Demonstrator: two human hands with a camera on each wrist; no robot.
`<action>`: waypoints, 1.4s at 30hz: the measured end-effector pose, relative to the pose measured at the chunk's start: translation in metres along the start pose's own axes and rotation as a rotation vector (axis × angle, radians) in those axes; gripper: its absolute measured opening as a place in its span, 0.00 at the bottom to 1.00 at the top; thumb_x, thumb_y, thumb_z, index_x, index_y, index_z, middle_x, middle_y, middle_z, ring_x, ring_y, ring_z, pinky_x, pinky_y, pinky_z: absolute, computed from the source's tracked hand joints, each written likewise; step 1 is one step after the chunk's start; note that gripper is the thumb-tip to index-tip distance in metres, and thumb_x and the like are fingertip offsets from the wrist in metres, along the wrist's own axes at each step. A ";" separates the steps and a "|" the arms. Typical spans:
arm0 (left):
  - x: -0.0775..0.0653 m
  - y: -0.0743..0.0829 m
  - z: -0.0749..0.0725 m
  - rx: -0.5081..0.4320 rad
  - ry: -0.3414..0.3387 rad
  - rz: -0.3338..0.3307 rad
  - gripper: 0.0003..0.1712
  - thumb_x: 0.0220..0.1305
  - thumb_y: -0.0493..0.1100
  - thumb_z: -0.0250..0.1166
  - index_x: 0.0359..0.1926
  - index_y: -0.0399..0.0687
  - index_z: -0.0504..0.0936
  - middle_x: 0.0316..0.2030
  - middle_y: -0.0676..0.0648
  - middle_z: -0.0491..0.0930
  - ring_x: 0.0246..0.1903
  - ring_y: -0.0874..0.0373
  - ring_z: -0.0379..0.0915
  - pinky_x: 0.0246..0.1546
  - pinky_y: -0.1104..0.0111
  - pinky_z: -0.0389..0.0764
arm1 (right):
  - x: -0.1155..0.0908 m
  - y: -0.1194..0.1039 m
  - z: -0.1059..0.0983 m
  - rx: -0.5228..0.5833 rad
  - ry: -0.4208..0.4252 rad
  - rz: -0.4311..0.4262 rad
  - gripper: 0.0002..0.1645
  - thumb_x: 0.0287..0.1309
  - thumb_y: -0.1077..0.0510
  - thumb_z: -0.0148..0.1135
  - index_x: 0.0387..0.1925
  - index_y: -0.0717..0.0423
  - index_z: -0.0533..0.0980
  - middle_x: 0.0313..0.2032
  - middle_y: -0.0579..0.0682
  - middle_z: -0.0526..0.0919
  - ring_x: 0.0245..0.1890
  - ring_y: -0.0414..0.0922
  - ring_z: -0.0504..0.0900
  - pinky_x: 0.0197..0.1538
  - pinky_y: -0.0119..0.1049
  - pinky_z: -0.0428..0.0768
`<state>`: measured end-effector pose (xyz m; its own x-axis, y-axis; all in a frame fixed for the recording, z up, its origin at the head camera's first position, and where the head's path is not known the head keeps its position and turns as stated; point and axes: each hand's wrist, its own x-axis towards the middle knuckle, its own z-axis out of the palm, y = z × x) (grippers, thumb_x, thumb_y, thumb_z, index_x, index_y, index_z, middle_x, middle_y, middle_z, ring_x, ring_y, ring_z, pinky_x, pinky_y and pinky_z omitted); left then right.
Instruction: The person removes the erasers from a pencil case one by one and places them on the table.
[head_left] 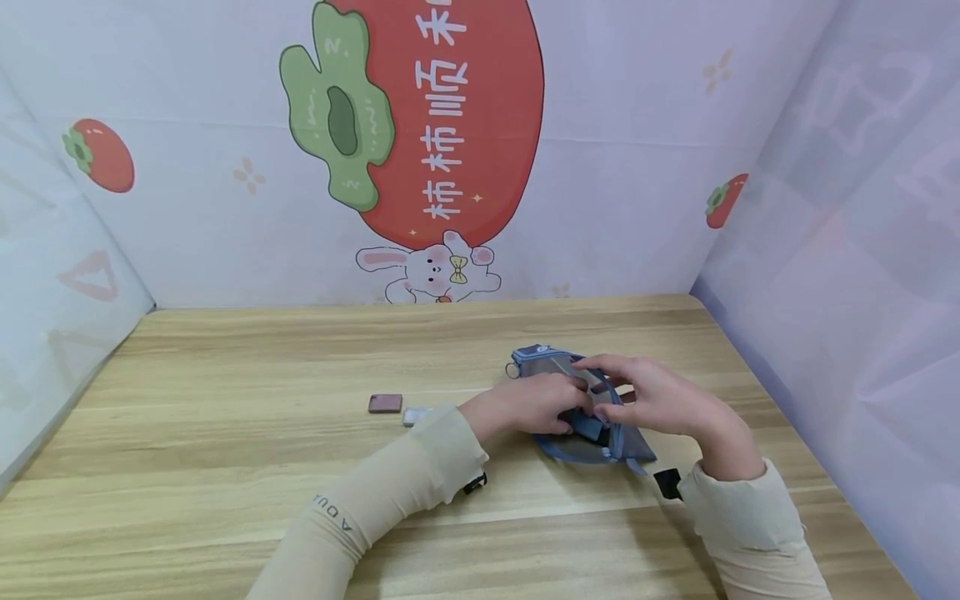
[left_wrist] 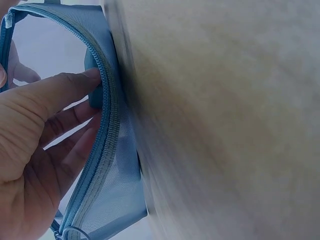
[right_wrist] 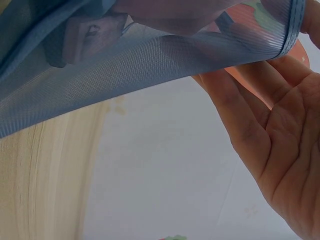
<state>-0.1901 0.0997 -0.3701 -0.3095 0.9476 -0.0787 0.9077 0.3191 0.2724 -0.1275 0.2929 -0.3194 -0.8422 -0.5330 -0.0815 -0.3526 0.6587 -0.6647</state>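
A blue mesh zipper pouch (head_left: 636,447) lies unzipped on the wooden table, its mouth gaping. My left hand (head_left: 534,404) reaches inside and pinches a small blue block-like thing (head_left: 587,427). In the left wrist view the thumb lies against this blue thing (left_wrist: 95,98), other fingers behind the zipper edge. My right hand (head_left: 671,402) holds the pouch's right rim between thumb and fingers. Through the mesh (right_wrist: 145,65), the right wrist view shows a pale boxy item (right_wrist: 95,37) inside; the rest of the contents is partly hidden by the left hand.
Left of the pouch, a small reddish-brown rectangular item (head_left: 385,403) lies on the table (head_left: 225,433). Beside it is a small whitish item (head_left: 415,416), partly covered by the left sleeve. Printed sheets (head_left: 615,208) wall the table at the back and sides.
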 end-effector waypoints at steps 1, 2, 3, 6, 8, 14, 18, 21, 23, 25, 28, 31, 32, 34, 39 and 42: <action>0.000 0.000 0.000 -0.001 -0.003 -0.004 0.20 0.64 0.41 0.68 0.57 0.49 0.82 0.56 0.50 0.81 0.56 0.63 0.76 0.59 0.75 0.74 | 0.000 0.000 0.000 -0.001 0.000 -0.001 0.33 0.63 0.60 0.64 0.68 0.61 0.67 0.58 0.60 0.78 0.55 0.55 0.80 0.50 0.47 0.84; 0.001 0.000 0.001 -0.004 -0.006 -0.009 0.20 0.64 0.41 0.68 0.57 0.49 0.82 0.56 0.50 0.81 0.56 0.63 0.76 0.59 0.75 0.74 | 0.000 0.001 0.000 0.001 0.000 -0.001 0.33 0.63 0.60 0.64 0.68 0.61 0.67 0.58 0.60 0.78 0.55 0.55 0.80 0.50 0.47 0.84; 0.001 0.000 0.001 -0.005 -0.007 -0.012 0.20 0.64 0.41 0.68 0.57 0.49 0.82 0.56 0.51 0.81 0.56 0.63 0.76 0.59 0.75 0.74 | 0.000 0.001 0.001 0.002 0.000 -0.004 0.33 0.63 0.60 0.64 0.68 0.61 0.67 0.58 0.60 0.78 0.55 0.55 0.80 0.50 0.47 0.84; 0.001 -0.001 0.001 -0.009 -0.008 -0.015 0.19 0.64 0.41 0.68 0.57 0.49 0.82 0.55 0.51 0.81 0.54 0.63 0.76 0.58 0.75 0.74 | 0.000 0.001 0.001 0.002 0.001 -0.008 0.33 0.63 0.60 0.64 0.68 0.61 0.67 0.58 0.60 0.79 0.54 0.54 0.81 0.50 0.46 0.84; 0.001 -0.001 0.001 -0.004 -0.007 -0.012 0.18 0.64 0.41 0.68 0.56 0.49 0.83 0.54 0.51 0.82 0.53 0.63 0.77 0.57 0.75 0.75 | 0.000 0.001 0.001 0.001 0.002 -0.008 0.33 0.63 0.60 0.64 0.68 0.61 0.67 0.58 0.60 0.78 0.54 0.54 0.81 0.50 0.46 0.84; 0.000 -0.002 0.001 0.007 0.001 0.002 0.14 0.64 0.40 0.67 0.51 0.48 0.84 0.49 0.52 0.83 0.46 0.65 0.76 0.52 0.76 0.76 | -0.001 0.001 0.000 -0.008 0.008 -0.006 0.33 0.62 0.60 0.64 0.68 0.62 0.67 0.59 0.61 0.78 0.54 0.53 0.81 0.51 0.47 0.83; -0.002 -0.002 0.001 0.020 0.005 0.015 0.14 0.64 0.40 0.67 0.51 0.47 0.84 0.48 0.52 0.82 0.44 0.65 0.74 0.50 0.77 0.75 | -0.001 0.001 0.000 -0.009 0.006 -0.004 0.34 0.62 0.61 0.64 0.68 0.62 0.66 0.59 0.61 0.78 0.54 0.54 0.81 0.51 0.47 0.83; -0.002 -0.002 0.001 0.025 0.006 0.016 0.14 0.64 0.41 0.67 0.51 0.47 0.84 0.48 0.52 0.82 0.44 0.65 0.74 0.50 0.77 0.75 | -0.001 0.001 0.000 -0.003 0.003 -0.008 0.34 0.63 0.61 0.64 0.68 0.62 0.66 0.58 0.61 0.78 0.54 0.54 0.81 0.51 0.46 0.83; -0.003 -0.002 0.001 0.015 0.002 0.011 0.14 0.64 0.41 0.67 0.51 0.47 0.84 0.49 0.52 0.82 0.45 0.65 0.74 0.51 0.78 0.75 | 0.000 0.001 0.000 0.003 0.000 -0.008 0.34 0.63 0.61 0.64 0.68 0.62 0.66 0.58 0.61 0.78 0.54 0.54 0.81 0.51 0.46 0.83; -0.004 -0.003 0.002 0.008 -0.002 0.006 0.15 0.64 0.41 0.67 0.52 0.47 0.84 0.51 0.51 0.82 0.46 0.65 0.75 0.51 0.78 0.75 | 0.000 0.001 0.000 0.005 -0.004 -0.008 0.34 0.63 0.61 0.64 0.68 0.62 0.66 0.59 0.62 0.77 0.54 0.55 0.81 0.51 0.46 0.83; -0.006 -0.003 0.002 -0.003 -0.003 0.008 0.16 0.64 0.41 0.67 0.53 0.47 0.84 0.52 0.50 0.82 0.48 0.64 0.76 0.53 0.78 0.75 | 0.000 0.001 0.000 0.003 -0.006 -0.004 0.34 0.63 0.61 0.64 0.69 0.63 0.65 0.60 0.63 0.76 0.55 0.55 0.81 0.51 0.45 0.83; -0.008 -0.004 0.002 -0.010 0.005 0.016 0.16 0.64 0.41 0.67 0.53 0.47 0.84 0.53 0.50 0.82 0.48 0.65 0.76 0.53 0.78 0.75 | 0.000 0.001 0.000 -0.001 -0.002 -0.001 0.34 0.63 0.62 0.64 0.69 0.62 0.65 0.60 0.63 0.77 0.54 0.56 0.81 0.52 0.47 0.83; -0.008 -0.005 0.002 -0.010 0.005 0.020 0.16 0.64 0.41 0.67 0.53 0.47 0.84 0.53 0.51 0.82 0.48 0.65 0.76 0.53 0.78 0.75 | 0.000 0.001 0.000 -0.001 -0.002 -0.002 0.34 0.63 0.61 0.64 0.69 0.62 0.65 0.60 0.63 0.77 0.54 0.56 0.81 0.52 0.47 0.83; -0.009 -0.005 0.001 -0.015 0.005 0.025 0.17 0.65 0.42 0.67 0.54 0.47 0.84 0.53 0.51 0.82 0.47 0.66 0.76 0.52 0.79 0.75 | 0.000 0.000 0.000 0.001 -0.001 -0.002 0.34 0.62 0.61 0.64 0.68 0.62 0.65 0.60 0.64 0.76 0.54 0.56 0.81 0.52 0.47 0.83; -0.014 -0.006 0.001 -0.026 0.008 0.027 0.18 0.65 0.42 0.66 0.55 0.47 0.83 0.54 0.50 0.82 0.47 0.67 0.76 0.51 0.79 0.76 | -0.001 0.000 0.000 0.002 0.000 0.001 0.34 0.62 0.61 0.64 0.68 0.62 0.65 0.62 0.65 0.75 0.55 0.56 0.80 0.52 0.49 0.83; -0.016 -0.006 0.001 -0.041 0.014 0.028 0.18 0.65 0.42 0.66 0.56 0.46 0.83 0.55 0.50 0.81 0.49 0.66 0.77 0.53 0.78 0.76 | -0.001 0.000 0.000 0.005 0.000 0.001 0.34 0.62 0.61 0.64 0.68 0.62 0.66 0.62 0.65 0.75 0.55 0.57 0.80 0.52 0.49 0.83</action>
<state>-0.1902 0.0825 -0.3717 -0.2885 0.9558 -0.0571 0.9039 0.2916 0.3130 -0.1267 0.2931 -0.3194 -0.8426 -0.5323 -0.0821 -0.3495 0.6564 -0.6686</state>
